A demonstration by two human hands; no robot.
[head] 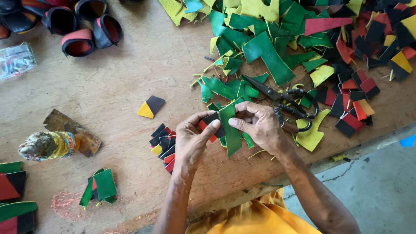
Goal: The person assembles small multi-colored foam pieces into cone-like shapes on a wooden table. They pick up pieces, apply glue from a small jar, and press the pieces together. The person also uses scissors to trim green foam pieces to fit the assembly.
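My left hand pinches a small black-and-red leather piece between thumb and fingers. My right hand grips a green leather strip, which hangs down between both hands and touches the black-and-red piece. Both hands hover just above the wooden table. A fanned stack of black, red and yellow pieces lies just left of my left hand. Black scissors rest on the table right behind my right hand.
A heap of green, yellow, red and black leather scraps covers the far right. A glue-crusted bottle lies at left, near a green piece and a yellow-black piece. Curved red-black parts sit top left. Table edge runs lower right.
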